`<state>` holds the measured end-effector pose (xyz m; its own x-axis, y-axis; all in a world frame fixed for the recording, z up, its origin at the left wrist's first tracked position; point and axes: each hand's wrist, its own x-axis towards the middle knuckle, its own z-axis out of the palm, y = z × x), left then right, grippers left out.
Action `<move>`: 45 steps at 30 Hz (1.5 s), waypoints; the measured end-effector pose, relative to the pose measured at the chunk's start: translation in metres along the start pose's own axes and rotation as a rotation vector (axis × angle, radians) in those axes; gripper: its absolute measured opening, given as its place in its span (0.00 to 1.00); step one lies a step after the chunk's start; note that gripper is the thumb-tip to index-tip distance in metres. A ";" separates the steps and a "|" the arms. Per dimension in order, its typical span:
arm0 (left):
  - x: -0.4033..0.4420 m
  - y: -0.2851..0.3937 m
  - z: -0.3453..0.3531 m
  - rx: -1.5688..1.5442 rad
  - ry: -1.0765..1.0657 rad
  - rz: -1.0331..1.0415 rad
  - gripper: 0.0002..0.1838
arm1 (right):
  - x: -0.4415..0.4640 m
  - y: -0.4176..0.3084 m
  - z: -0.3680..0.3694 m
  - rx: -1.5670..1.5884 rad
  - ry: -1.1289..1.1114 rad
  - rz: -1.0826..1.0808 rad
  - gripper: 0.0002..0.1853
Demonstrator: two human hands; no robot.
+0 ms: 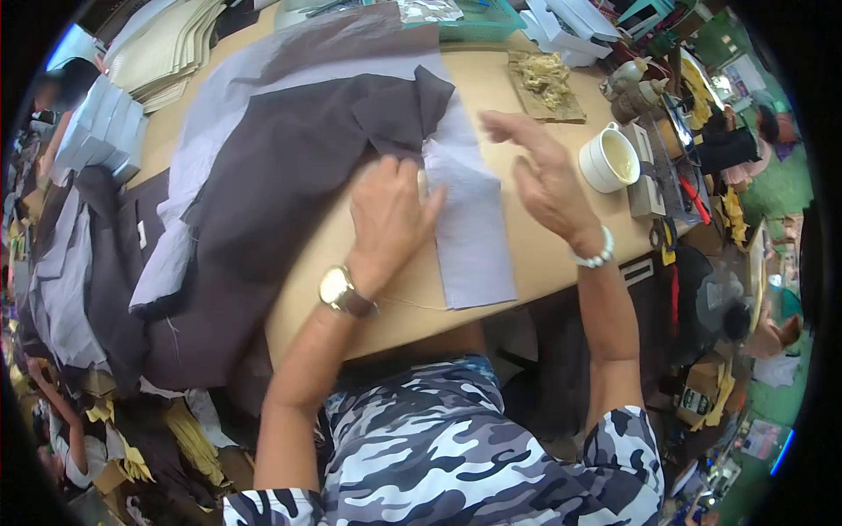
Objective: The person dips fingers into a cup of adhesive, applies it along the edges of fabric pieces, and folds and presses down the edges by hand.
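My left hand (392, 210), with a watch on its wrist, is closed at the lower edge of the dark cloth (289, 140). A small pale bit shows between its fingers and thumb, too hidden to name. Its thumb lies at the left edge of a light grey cloth strip (476, 241) stretching toward the table's front. My right hand (545, 184), wearing a beaded bracelet, hovers empty to the right of the strip with fingers apart. The dark cloth has a folded corner near my left fingertips and overlaps a larger light grey cloth (224, 101).
At the right stand a white mug (605, 162) and bottles (627, 83). Yellowish scraps (545, 79) lie on a board behind. A green basket (478, 26) sits at the back, stacked sheets (167, 48) and white boxes (101, 127) at the left. Other people work at both sides.
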<state>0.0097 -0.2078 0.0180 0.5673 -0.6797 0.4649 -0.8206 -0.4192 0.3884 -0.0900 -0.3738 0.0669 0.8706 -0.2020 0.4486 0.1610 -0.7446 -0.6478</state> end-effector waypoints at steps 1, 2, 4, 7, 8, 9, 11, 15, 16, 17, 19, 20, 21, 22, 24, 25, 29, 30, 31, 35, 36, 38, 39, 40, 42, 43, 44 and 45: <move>-0.010 0.003 0.008 0.063 -0.130 -0.119 0.10 | 0.006 0.007 0.015 0.076 -0.025 -0.024 0.31; -0.017 0.006 0.014 0.004 -0.089 -0.130 0.10 | 0.007 0.013 0.027 0.152 -0.053 -0.048 0.31; -0.023 0.011 0.021 -0.114 -0.003 -0.152 0.12 | 0.008 0.019 0.043 0.230 -0.102 0.034 0.29; -0.023 0.014 0.029 -0.322 -0.061 -0.328 0.10 | -0.001 0.036 0.062 0.311 -0.074 0.079 0.27; -0.023 0.016 0.028 -0.369 -0.090 -0.381 0.09 | -0.004 0.040 0.065 0.331 -0.043 0.083 0.27; -0.023 0.016 0.027 -0.388 -0.072 -0.403 0.06 | -0.007 0.041 0.066 0.359 -0.038 0.128 0.26; -0.025 0.012 0.024 -0.669 -0.154 -0.582 0.05 | -0.014 0.042 0.067 0.414 -0.024 0.219 0.25; -0.029 0.022 0.013 -0.871 -0.130 -0.674 0.04 | -0.018 0.042 0.069 0.274 -0.012 0.110 0.24; -0.031 0.020 0.013 -0.861 -0.185 -0.692 0.05 | -0.020 0.043 0.073 0.245 0.001 0.090 0.23; -0.032 0.017 0.012 -0.850 -0.238 -0.708 0.06 | -0.020 0.043 0.077 0.216 0.014 0.067 0.23; -0.034 0.014 0.011 -0.831 -0.286 -0.716 0.07 | -0.020 0.039 0.078 0.120 -0.002 0.054 0.23; -0.034 0.015 0.011 -0.823 -0.284 -0.709 0.08 | -0.020 0.037 0.078 0.072 -0.010 0.048 0.23; -0.034 0.015 0.011 -0.817 -0.281 -0.701 0.08 | -0.020 0.037 0.078 0.062 -0.010 0.042 0.23; -0.034 0.016 0.011 -0.825 -0.286 -0.702 0.08 | -0.019 0.037 0.079 0.050 -0.009 0.037 0.23; -0.036 0.017 0.010 -0.842 -0.296 -0.707 0.08 | -0.018 0.040 0.079 0.022 -0.017 0.022 0.23; -0.037 0.018 0.010 -0.840 -0.303 -0.694 0.09 | -0.018 0.042 0.080 0.006 -0.026 0.012 0.23; -0.049 0.023 0.008 -0.884 -0.334 -0.650 0.10 | -0.019 0.040 0.081 -0.098 -0.043 -0.055 0.21; -0.052 0.026 0.006 -0.907 -0.344 -0.639 0.11 | -0.019 0.041 0.081 -0.110 -0.050 -0.076 0.21; -0.055 0.030 0.001 -0.909 -0.359 -0.643 0.12 | -0.020 0.042 0.081 -0.122 -0.057 -0.097 0.20; -0.054 0.038 -0.010 -0.837 -0.373 -0.623 0.13 | -0.017 0.043 0.079 -0.197 -0.087 -0.164 0.20; -0.055 0.036 -0.006 -0.828 -0.368 -0.614 0.13 | -0.017 0.043 0.079 -0.226 -0.097 -0.169 0.20; -0.055 0.035 -0.004 -0.811 -0.364 -0.597 0.13 | -0.018 0.044 0.080 -0.282 -0.115 -0.178 0.20; -0.052 0.037 -0.009 -0.804 -0.365 -0.588 0.13 | -0.018 0.043 0.080 -0.307 -0.115 -0.194 0.19; -0.051 0.039 -0.009 -0.792 -0.374 -0.595 0.13 | -0.018 0.041 0.080 -0.332 -0.115 -0.210 0.19; -0.049 0.040 -0.008 -0.764 -0.397 -0.627 0.13 | -0.021 0.040 0.080 -0.361 -0.113 -0.232 0.19; -0.050 0.040 -0.007 -0.764 -0.393 -0.634 0.13 | -0.021 0.041 0.080 -0.364 -0.110 -0.240 0.18; -0.051 0.039 -0.006 -0.763 -0.390 -0.642 0.13 | -0.021 0.041 0.080 -0.368 -0.106 -0.251 0.18; -0.053 0.039 -0.004 -0.781 -0.370 -0.636 0.13 | -0.021 0.042 0.081 -0.356 -0.103 -0.239 0.18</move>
<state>-0.0519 -0.1852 0.0118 0.7111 -0.6674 -0.2210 -0.0360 -0.3484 0.9366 -0.0637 -0.3496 -0.0191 0.8731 0.0541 0.4845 0.2094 -0.9390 -0.2727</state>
